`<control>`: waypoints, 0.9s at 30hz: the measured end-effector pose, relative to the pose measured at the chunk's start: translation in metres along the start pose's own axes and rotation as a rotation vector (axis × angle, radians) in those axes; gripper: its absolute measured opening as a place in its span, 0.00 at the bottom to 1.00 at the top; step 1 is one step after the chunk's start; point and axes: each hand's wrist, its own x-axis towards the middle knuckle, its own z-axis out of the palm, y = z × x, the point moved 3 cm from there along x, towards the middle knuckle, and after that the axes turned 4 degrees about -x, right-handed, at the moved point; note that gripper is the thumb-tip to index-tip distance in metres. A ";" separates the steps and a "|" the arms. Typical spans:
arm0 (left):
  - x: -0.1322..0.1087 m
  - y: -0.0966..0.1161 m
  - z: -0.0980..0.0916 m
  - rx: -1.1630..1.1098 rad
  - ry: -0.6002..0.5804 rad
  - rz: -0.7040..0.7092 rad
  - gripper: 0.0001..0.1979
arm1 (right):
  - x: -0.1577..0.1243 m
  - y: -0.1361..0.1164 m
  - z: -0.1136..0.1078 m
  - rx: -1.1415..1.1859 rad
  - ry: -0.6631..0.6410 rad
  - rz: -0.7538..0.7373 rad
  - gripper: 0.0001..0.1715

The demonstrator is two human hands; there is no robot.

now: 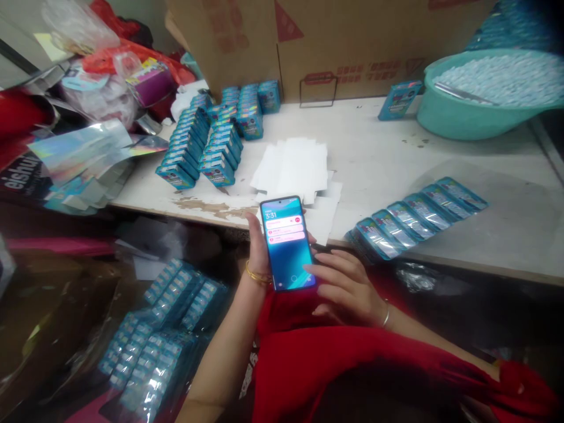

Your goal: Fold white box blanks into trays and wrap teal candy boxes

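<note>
A smartphone (288,258) with a lit blue screen showing 3:31 and several notification bars rests upright in my left hand (259,247). The thumb lies along its left edge and fingertips show at its right edge. Close to the lower right side of the phone is my right hand (346,285), its fingers stretched out and apart, holding nothing. One fingertip reaches the screen's right edge; whether it touches cannot be made out. Just beyond the phone, white flat cards (291,167) lie stacked on the table (365,170).
Rows of small blue boxes (220,167) stand at the table's back left. Shrink-wrapped blue packs (418,217) lie at right, below a green tub (467,120) of pale pieces. A cardboard carton (352,41) rises behind. Wrapped bundles (150,352) sit lower left.
</note>
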 end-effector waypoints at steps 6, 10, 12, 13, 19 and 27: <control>0.000 0.000 0.002 0.006 -0.019 0.008 0.53 | 0.004 -0.003 -0.001 -0.010 0.020 0.012 0.15; 0.000 0.000 0.003 0.038 -0.004 -0.005 0.53 | 0.006 -0.004 -0.002 -0.017 0.039 0.009 0.16; 0.000 0.000 0.003 0.051 0.008 -0.002 0.53 | 0.006 -0.005 -0.002 -0.023 0.043 0.003 0.17; 0.000 -0.001 0.003 0.053 0.016 -0.001 0.53 | 0.005 -0.006 -0.003 -0.027 0.044 -0.004 0.17; 0.002 -0.003 0.002 0.010 0.063 -0.006 0.53 | 0.002 -0.010 -0.003 -0.021 -0.001 -0.052 0.17; 0.003 -0.005 0.000 -0.087 0.063 0.006 0.50 | 0.004 -0.013 -0.002 0.084 0.122 0.157 0.08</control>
